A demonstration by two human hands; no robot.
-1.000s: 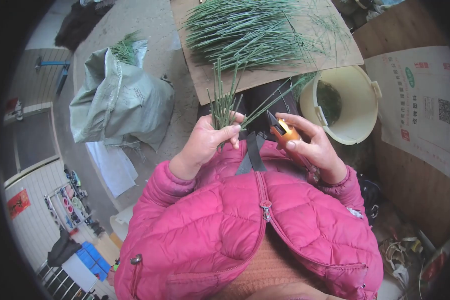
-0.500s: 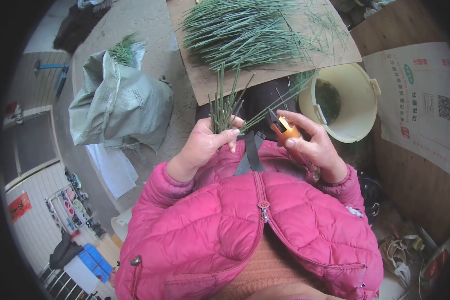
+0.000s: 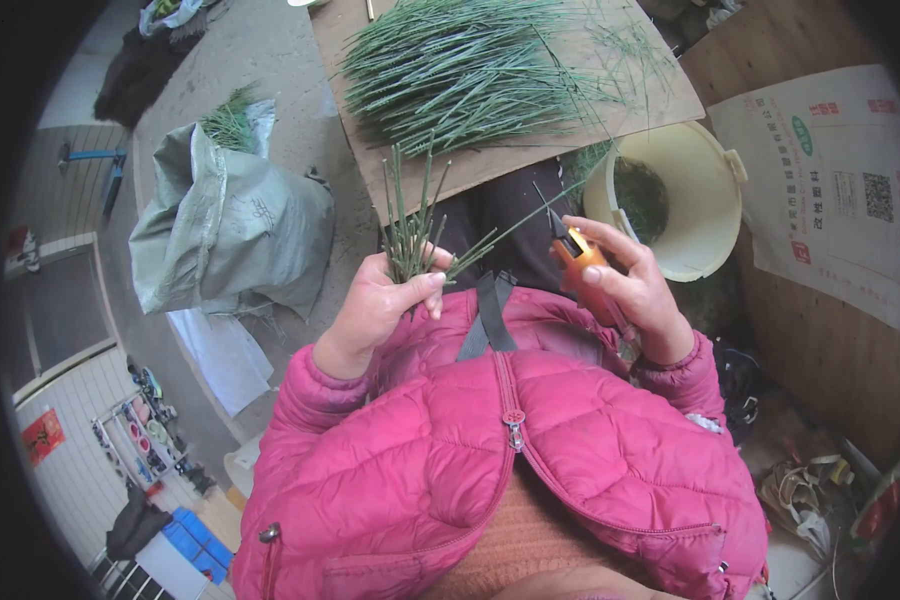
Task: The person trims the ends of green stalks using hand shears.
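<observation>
A small bunch of green stems [image 3: 406,232] stands upright in my left hand [image 3: 375,300], its fingers closed round the lower ends. One or two longer stems lean out of it to the right. My right hand [image 3: 640,290] is wrapped round orange-handled cutters [image 3: 582,265], whose dark pointed tips aim up and left, close to the leaning stem's far end. Ahead of both hands, a large pile of green stems [image 3: 460,75] lies on a wooden board [image 3: 660,100].
A cream bucket [image 3: 705,200] with green bits inside stands right of the board. On the left is a grey-green woven sack [image 3: 240,225] with stems poking out. A printed sheet [image 3: 840,190] covers a wooden panel at the right.
My left hand has shifted left and slightly down with the bunch. The cutters in my right hand are a little further from it. The whole view has shifted slightly.
</observation>
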